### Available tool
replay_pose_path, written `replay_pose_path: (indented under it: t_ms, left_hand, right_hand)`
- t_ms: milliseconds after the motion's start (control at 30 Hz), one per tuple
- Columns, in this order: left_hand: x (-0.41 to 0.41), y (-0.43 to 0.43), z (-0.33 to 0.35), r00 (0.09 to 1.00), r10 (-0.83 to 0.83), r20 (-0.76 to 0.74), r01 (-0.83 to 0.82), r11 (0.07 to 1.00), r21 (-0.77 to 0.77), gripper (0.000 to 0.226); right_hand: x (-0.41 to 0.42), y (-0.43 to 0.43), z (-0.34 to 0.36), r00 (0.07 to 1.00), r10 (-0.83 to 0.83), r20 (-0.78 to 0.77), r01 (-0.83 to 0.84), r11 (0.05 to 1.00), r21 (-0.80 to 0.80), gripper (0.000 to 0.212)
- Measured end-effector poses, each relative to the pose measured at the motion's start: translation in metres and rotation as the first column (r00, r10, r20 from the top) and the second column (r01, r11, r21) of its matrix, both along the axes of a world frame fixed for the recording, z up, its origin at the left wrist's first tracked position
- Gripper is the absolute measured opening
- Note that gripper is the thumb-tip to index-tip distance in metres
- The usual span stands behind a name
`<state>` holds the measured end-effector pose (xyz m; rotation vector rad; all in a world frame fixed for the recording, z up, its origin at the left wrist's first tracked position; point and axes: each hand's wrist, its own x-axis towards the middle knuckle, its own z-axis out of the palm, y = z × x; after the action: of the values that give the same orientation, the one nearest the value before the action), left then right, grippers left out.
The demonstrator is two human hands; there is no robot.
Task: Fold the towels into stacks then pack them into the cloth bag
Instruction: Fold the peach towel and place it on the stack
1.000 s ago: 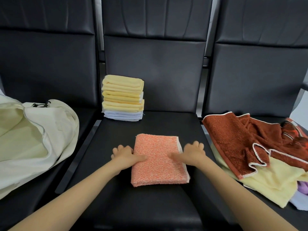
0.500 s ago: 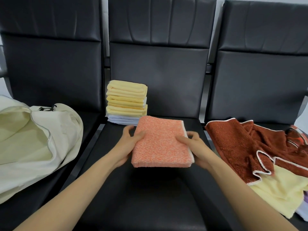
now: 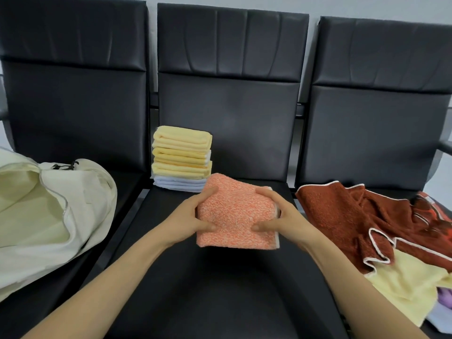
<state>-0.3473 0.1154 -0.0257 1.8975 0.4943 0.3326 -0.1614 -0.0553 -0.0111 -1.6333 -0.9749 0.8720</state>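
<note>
A folded orange towel (image 3: 236, 211) is held in the air above the middle seat. My left hand (image 3: 193, 216) grips its left edge and my right hand (image 3: 281, 216) grips its right edge, thumbs on top. Behind it, at the back left of the middle seat, stands a stack of folded yellow and white towels (image 3: 182, 157). The cream cloth bag (image 3: 49, 211) lies open on the left seat. A heap of unfolded towels, rust-brown (image 3: 354, 216) over pale yellow (image 3: 403, 289), covers the right seat.
Three black padded chairs stand side by side with tall backrests (image 3: 227, 94). The middle seat (image 3: 220, 289) shows bare black cushion in front of the held towel. A metal armrest (image 3: 444, 145) juts out at the far right.
The orange towel lay flat on the middle seat under both hands. Both hands have gripped its sides and lifted it up and toward the stack.
</note>
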Motion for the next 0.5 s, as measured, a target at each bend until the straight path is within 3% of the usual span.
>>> replay_pose_path:
  t_ms: [100,233,367,500]
  left_hand:
    - [0.003,-0.004,-0.003,0.999,0.025,-0.023,-0.021,0.983,0.182,0.093]
    - [0.005,-0.013,-0.004,0.986,0.166,0.032,-0.167,0.932,0.321,0.090]
    - [0.004,-0.014,-0.003,0.963,0.258,0.075,-0.262,0.839,0.476,0.070]
    - [0.001,-0.014,0.001,0.953,0.301,0.029,-0.258,0.759,0.598,0.063]
  right_hand:
    - [0.001,0.002,-0.003,0.973,-0.061,0.223,0.067,0.998,-0.017,0.082]
    - [-0.002,0.005,-0.008,0.841,-0.171,0.513,0.180,0.983,0.032,0.072]
    - [-0.008,0.007,-0.011,0.748,-0.252,0.614,0.251,0.964,0.090,0.058]
    - [-0.011,0.006,-0.006,0.734,-0.231,0.639,0.232,0.969,0.084,0.040]
